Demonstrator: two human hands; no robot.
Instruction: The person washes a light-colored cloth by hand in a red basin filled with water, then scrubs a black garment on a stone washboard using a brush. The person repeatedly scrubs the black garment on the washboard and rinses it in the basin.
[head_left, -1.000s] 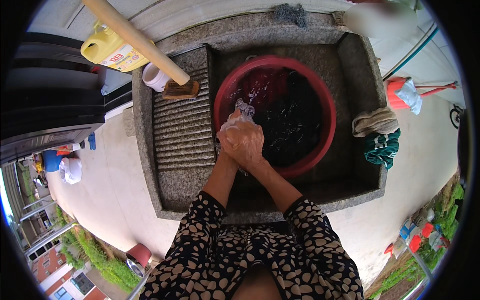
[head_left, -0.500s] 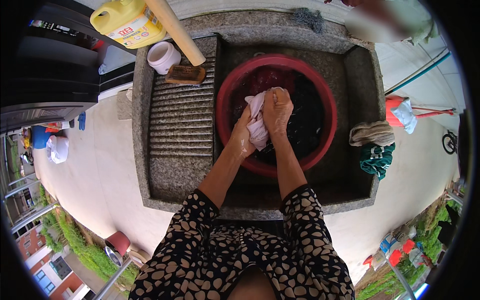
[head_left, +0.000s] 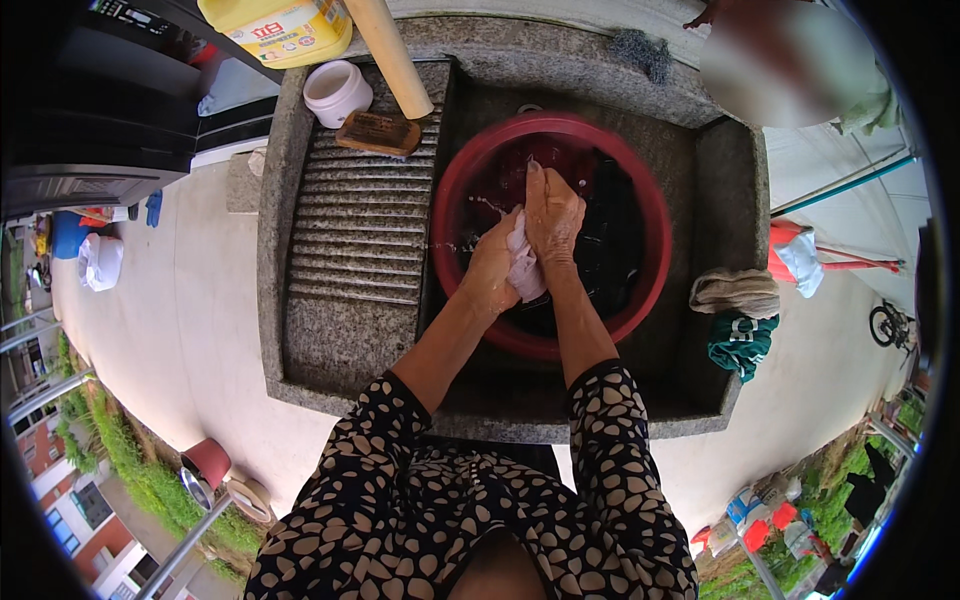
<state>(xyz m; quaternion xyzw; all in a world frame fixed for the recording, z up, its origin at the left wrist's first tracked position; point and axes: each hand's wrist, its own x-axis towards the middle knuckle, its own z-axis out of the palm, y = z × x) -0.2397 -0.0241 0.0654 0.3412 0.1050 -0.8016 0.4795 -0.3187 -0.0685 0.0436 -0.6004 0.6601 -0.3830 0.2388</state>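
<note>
Between my two hands is a wet, pale pink cloth (head_left: 523, 268), bunched up small. My left hand (head_left: 492, 262) is closed round its left side. Against the other side presses my right hand (head_left: 552, 212), its fingers curled and the knuckles up. Both are over a round red basin (head_left: 657, 270) that holds water and dark, soaked fabric (head_left: 608, 215). Drops of water hang in the air beside my left hand. The basin stands inside a grey stone sink (head_left: 590, 425). Most of the fingertips are hidden by the hands and the cloth.
Left of the basin is a ribbed stone washboard (head_left: 355, 230) with a wooden scrub brush (head_left: 378, 132), a white tub (head_left: 337, 94), a wooden rod (head_left: 392, 60) and a yellow jug (head_left: 290, 30). Beige cloth (head_left: 735, 291) and green cloth (head_left: 743, 343) lie over the sink's right rim.
My hands have drawn closer together round the pink cloth, and less of it shows. Water splashes at the left. The whole view has shifted slightly.
</note>
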